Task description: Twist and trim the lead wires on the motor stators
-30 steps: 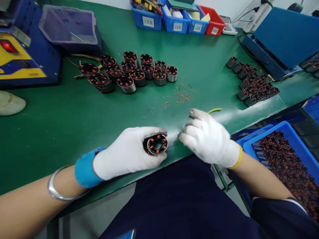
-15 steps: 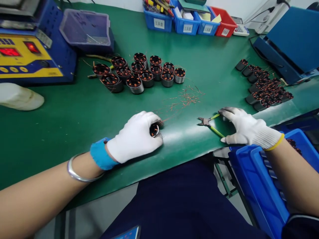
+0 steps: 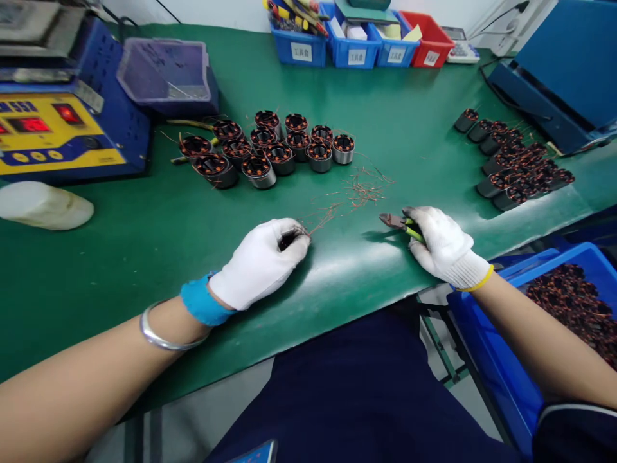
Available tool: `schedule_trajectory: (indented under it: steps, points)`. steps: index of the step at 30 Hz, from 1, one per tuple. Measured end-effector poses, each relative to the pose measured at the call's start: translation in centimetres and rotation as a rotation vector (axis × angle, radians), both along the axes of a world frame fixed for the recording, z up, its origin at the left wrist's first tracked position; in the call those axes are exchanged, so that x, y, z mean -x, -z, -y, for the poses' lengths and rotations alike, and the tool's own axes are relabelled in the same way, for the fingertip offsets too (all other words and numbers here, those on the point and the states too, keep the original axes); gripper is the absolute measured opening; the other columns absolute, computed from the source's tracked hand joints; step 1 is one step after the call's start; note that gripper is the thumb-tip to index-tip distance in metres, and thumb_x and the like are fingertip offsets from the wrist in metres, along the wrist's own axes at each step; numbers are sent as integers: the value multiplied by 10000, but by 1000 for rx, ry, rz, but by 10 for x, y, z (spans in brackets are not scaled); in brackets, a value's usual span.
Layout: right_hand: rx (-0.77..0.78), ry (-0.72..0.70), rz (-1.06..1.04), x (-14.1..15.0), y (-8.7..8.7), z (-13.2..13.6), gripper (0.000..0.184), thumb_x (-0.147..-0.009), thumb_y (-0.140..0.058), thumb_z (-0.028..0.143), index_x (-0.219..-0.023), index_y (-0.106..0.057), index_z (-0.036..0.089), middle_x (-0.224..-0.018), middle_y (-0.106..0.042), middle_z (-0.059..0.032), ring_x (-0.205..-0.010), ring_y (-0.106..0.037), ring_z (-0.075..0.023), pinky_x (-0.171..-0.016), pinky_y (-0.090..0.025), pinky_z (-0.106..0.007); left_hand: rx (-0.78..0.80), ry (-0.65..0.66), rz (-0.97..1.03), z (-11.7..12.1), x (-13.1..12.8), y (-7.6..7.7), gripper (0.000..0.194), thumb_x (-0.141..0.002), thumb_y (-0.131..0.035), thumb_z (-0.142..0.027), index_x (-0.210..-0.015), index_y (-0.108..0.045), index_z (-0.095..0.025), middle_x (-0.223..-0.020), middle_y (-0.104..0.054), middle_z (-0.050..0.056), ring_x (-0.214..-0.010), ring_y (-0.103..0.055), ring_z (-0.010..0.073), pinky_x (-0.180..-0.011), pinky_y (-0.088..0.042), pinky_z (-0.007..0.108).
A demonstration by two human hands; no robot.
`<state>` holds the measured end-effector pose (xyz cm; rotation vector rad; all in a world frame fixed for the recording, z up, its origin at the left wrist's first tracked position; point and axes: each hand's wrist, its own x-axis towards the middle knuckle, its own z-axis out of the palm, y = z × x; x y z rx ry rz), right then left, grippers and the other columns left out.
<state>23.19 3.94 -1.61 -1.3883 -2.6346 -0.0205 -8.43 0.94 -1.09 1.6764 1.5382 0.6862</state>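
Note:
My left hand (image 3: 265,260), in a white glove, is wrapped round a motor stator (image 3: 288,239); only its dark inner part shows between thumb and fingers. Thin copper wires (image 3: 322,218) trail from beside the fingertips toward loose clippings (image 3: 366,186) on the green table. In my gloved right hand (image 3: 438,244) are diagonal cutters (image 3: 394,222) with yellow-green handles, lifted a little off the surface, jaws pointing left toward the stator. Beyond my left hand stands a group of copper-wound stators (image 3: 279,157).
More stators (image 3: 511,157) cluster at the right, near a blue machine (image 3: 569,71). A blue crate (image 3: 511,386) full of copper-wound parts sits below the table edge. A yellow-and-blue soldering station (image 3: 62,141), a white bottle (image 3: 45,206) and a purple bin (image 3: 166,71) are at left; small bins (image 3: 357,54) line the back.
My right hand has closed round the cutters, raised them off the table and moved slightly left. My left hand has turned the stator, so its open end shows less.

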Motion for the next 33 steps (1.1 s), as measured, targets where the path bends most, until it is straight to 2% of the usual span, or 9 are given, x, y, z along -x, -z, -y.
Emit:
schedule_trajectory:
  steps: [3, 4, 7, 9, 12, 20, 26, 29, 33]
  points:
    - [135, 74, -278, 15, -8, 6, 596, -835, -475, 274, -1404, -391, 120, -1188, -587, -163, -1039, -584, -292, -894, -489, -466, -20, -6, 1, -1, 0, 3, 215, -815, -514, -381, -739, -562, -186, -616, -562, -1, -570, -512, 154, -573, -418, 297]
    - [275, 84, -383, 25, -15, 10, 577, -846, -471, 274, -1403, -389, 149, -1151, -605, -136, -996, -598, -263, -869, -502, -443, -19, -1, 5, -1, 1, 3, 215, -817, -517, -382, -747, -568, -184, -629, -569, 1, -578, -517, 155, -580, -423, 297]
    - [992, 9, -618, 57, -35, 19, 511, -814, -514, 260, -1320, -458, 212, -933, -640, -36, -762, -611, -166, -701, -533, -324, -25, 8, 38, -1, 2, 6, 214, -822, -532, -380, -795, -593, -178, -694, -602, 13, -608, -535, 154, -609, -444, 299]
    - [1363, -3, -693, 73, -41, 22, 481, -770, -557, 247, -1245, -496, 217, -895, -621, -16, -699, -605, -136, -614, -526, -272, -30, 13, 61, -1, 3, 7, 219, -824, -538, -382, -830, -608, -174, -734, -622, 21, -618, -539, 152, -623, -454, 300]
    - [1560, 50, -761, 83, -40, 22, 462, -736, -616, 254, -1181, -506, 199, -906, -597, -17, -706, -613, -128, -576, -527, -244, -37, 29, 56, -1, 3, 7, 229, -829, -539, -384, -856, -625, -172, -740, -634, 23, -608, -535, 152, -625, -456, 303]
    - [1580, 92, -794, 92, -39, 20, 471, -718, -647, 249, -1165, -505, 206, -860, -566, 1, -739, -607, -132, -581, -547, -237, -62, 84, 12, -3, 6, 7, 261, -846, -513, -370, -923, -649, -162, -845, -686, 64, -703, -589, 187, -667, -477, 321]
    - [1464, 143, -673, 101, -36, 20, 459, -792, -574, 228, -1243, -487, 214, -735, -515, 38, -623, -584, -110, -560, -541, -240, -78, 86, -88, -3, 2, 1, 283, -844, -483, -390, -925, -642, -170, -875, -692, 74, -780, -623, 224, -750, -497, 368]
    - [1271, 105, -472, 93, -41, 22, 427, -851, -533, 300, -1270, -503, 221, -770, -589, 10, -648, -615, -135, -606, -533, -264, -122, 49, -361, 1, 5, -10, 432, -741, -606, -522, -984, -629, -164, -983, -673, 113, -885, -631, 297, -797, -498, 431]
    - [801, 97, -58, 79, -51, 30, 499, -889, -483, 379, -1363, -469, 225, -1076, -663, -86, -936, -651, -249, -790, -503, -369, -104, 114, -600, 6, 12, -19, 660, -586, -704, -652, -1045, -612, -186, -997, -644, 109, -859, -641, 330, -717, -516, 439]
